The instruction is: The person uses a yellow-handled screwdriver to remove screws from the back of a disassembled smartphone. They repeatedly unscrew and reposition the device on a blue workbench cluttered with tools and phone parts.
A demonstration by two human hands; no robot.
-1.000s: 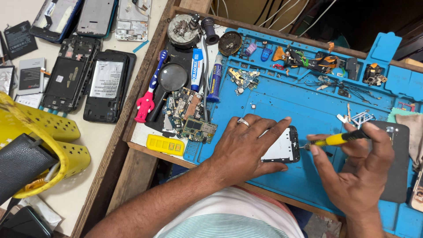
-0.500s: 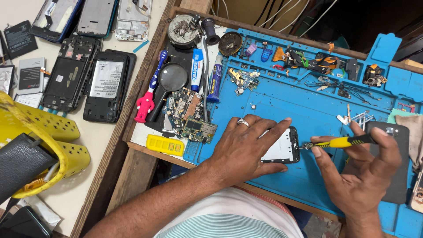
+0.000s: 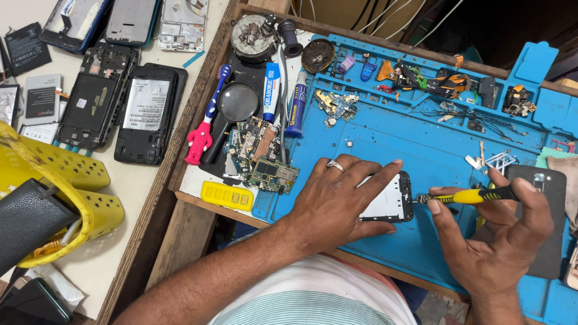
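My left hand (image 3: 340, 198), with a ring on one finger, lies flat over a small phone (image 3: 388, 201) with a white face and black frame, pressing it onto the blue work mat (image 3: 415, 141). My right hand (image 3: 497, 241) grips a yellow-handled screwdriver (image 3: 472, 195) held sideways. Its tip touches the phone's right edge. A dark phone back cover (image 3: 542, 225) lies partly under my right hand.
Circuit boards (image 3: 262, 153), a magnifying glass (image 3: 235, 105), glue tubes (image 3: 283, 96) and a pink-handled brush (image 3: 201, 135) lie left of the mat. Opened phones (image 3: 144, 111) sit on the white table at left. A yellow perforated holder (image 3: 72, 192) stands bottom left. Small parts and tools (image 3: 445, 84) fill the mat's far trays.
The screwdriver tip has moved left onto the phone's right edge. My right-hand fingers have shifted along the handle. My left hand stays on the phone.
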